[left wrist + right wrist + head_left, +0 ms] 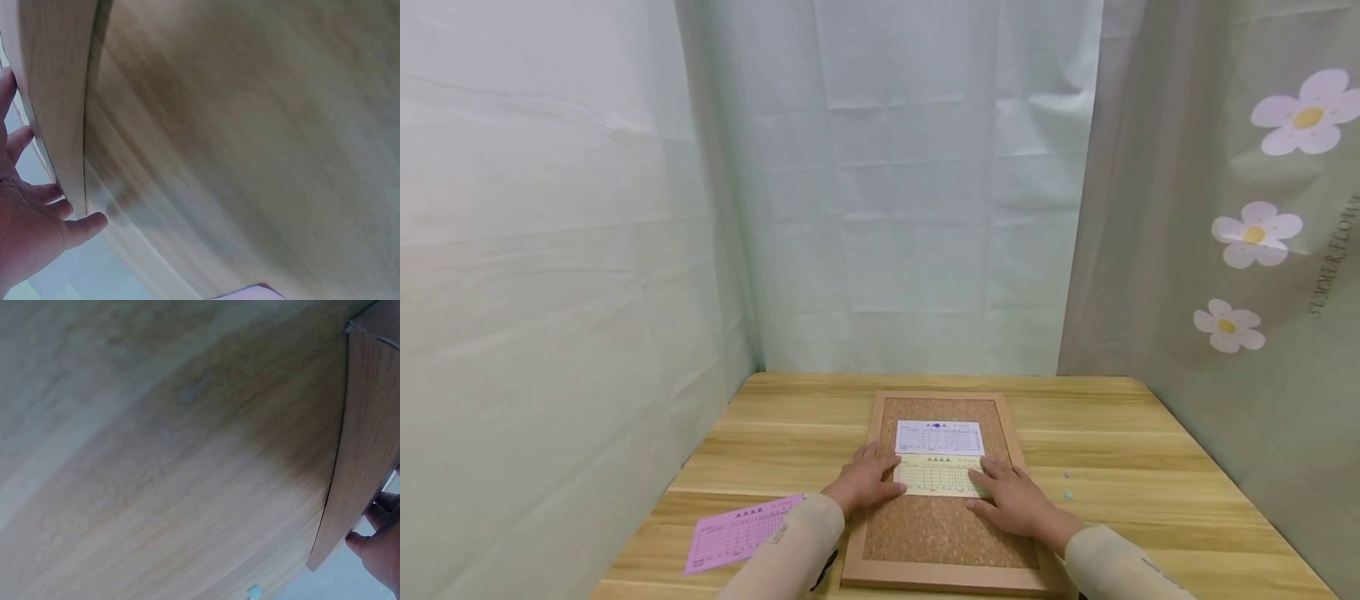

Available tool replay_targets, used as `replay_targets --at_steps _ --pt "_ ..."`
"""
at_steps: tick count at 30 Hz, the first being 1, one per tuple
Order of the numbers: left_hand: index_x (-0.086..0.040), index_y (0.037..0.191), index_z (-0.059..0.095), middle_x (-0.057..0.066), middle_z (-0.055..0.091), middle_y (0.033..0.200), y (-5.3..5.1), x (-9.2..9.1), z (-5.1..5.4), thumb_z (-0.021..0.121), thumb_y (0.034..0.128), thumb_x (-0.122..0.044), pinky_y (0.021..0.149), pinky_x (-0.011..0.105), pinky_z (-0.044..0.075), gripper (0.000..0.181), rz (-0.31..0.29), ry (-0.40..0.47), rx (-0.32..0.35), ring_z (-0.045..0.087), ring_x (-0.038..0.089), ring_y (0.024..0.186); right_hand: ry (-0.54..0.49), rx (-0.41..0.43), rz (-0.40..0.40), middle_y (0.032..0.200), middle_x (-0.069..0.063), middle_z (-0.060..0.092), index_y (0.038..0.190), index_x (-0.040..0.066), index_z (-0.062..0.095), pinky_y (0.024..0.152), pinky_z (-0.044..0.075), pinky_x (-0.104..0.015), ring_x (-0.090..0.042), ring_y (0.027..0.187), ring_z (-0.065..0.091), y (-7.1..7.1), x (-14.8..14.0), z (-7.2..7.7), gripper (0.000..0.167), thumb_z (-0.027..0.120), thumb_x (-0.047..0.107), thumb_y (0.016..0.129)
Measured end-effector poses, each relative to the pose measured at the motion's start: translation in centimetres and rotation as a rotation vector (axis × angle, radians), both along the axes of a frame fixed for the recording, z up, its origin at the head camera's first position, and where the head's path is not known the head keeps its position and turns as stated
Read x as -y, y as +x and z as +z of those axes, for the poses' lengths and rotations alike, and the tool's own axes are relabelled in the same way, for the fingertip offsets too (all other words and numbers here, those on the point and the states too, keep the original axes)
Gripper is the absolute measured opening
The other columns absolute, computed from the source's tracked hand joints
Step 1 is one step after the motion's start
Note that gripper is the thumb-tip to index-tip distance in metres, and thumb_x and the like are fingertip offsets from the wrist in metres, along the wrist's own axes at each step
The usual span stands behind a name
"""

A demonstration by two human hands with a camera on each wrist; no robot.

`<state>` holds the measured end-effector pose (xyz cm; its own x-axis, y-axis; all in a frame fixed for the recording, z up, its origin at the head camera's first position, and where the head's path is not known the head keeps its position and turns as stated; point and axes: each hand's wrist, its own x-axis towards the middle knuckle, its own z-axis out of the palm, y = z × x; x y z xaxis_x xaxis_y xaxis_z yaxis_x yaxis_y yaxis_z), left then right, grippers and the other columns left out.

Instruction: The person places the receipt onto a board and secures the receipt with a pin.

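A pale yellow printed slip (934, 478) lies flat across the cork board (951, 533), just below a white printed slip (938, 440). A small purple pin head (937, 426) shows at the white slip's top middle. At the yellow slip's left edge my left hand (867, 479) rests with fingers extended, palm over the board's frame. My right hand (1018, 500) lies over the right side, spread fingertips touching the yellow slip's right part. From the left wrist view, the left fingers (20, 139) appear along the wooden frame (62, 81). The right wrist view catches only part of the right hand (384, 550).
A pink printed slip (745, 533) lies on the wooden table (805, 417) to the left, partly behind the left sleeve. Right of the board sit two small pins, one pinkish (1067, 474) and one light blue (1067, 496). Curtains (910, 208) hang around the table.
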<state>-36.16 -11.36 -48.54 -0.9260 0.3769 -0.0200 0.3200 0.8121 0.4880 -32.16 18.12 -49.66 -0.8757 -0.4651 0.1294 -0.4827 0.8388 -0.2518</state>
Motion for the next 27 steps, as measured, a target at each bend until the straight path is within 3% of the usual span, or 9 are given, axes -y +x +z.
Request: replay_targets --at_steps 6,9,14,18,27 --pt "-0.010 0.143 0.053 0.027 0.023 0.157 0.0 -0.1 -0.2 0.071 0.0920 -0.038 0.108 0.067 0.024 0.061 -0.010 0.011 0.011 0.017 0.045 0.145 -0.061 0.007 0.008 0.146 -0.028 0.044 0.137 0.001 0.057 0.106 0.030 -0.064 -0.046 0.135 0.040 0.1 -0.3 0.3 0.061 0.060 0.047 0.097" --pt "-0.008 0.143 0.053 0.028 0.023 0.157 -0.1 0.1 -0.3 0.071 0.0921 -0.037 0.107 0.069 0.023 0.061 -0.018 0.022 0.013 0.016 0.046 0.145 -0.143 0.044 -0.010 0.144 -0.030 0.045 0.135 -0.002 0.058 0.105 0.033 -0.062 -0.047 0.132 0.043 -0.1 -0.3 0.5 0.060 0.062 0.044 0.096" --pt "-0.008 0.144 0.052 0.030 0.021 0.157 -0.2 0.5 -0.2 0.070 0.0921 -0.037 0.106 0.071 0.022 0.062 -0.025 0.035 0.013 0.015 0.046 0.146 -0.361 0.104 -0.090 0.140 -0.026 0.051 0.136 -0.004 0.056 0.104 0.038 -0.059 -0.044 0.129 0.048 -0.9 -0.3 1.2 0.052 0.062 0.032 0.099" --pt "-0.009 0.145 0.052 0.029 0.019 0.158 -0.2 0.6 -0.1 0.071 0.0919 -0.037 0.108 0.070 0.021 0.063 -0.008 0.045 0.026 0.013 0.046 0.146 -0.544 0.153 -0.191 0.139 -0.024 0.053 0.139 -0.003 0.054 0.102 0.041 -0.057 -0.041 0.128 0.050 -1.0 -0.7 2.5 0.049 0.059 0.028 0.101" --pt "-0.008 0.145 0.051 0.031 0.020 0.157 -0.2 0.2 0.0 0.071 0.0916 -0.037 0.107 0.069 0.021 0.064 -0.017 0.035 0.031 0.015 0.047 0.145 -0.944 0.279 -0.313 0.143 -0.028 0.047 0.144 -0.007 0.043 0.106 0.038 -0.055 -0.042 0.134 0.044 -1.6 -4.1 4.9 0.058 0.049 0.035 0.106"
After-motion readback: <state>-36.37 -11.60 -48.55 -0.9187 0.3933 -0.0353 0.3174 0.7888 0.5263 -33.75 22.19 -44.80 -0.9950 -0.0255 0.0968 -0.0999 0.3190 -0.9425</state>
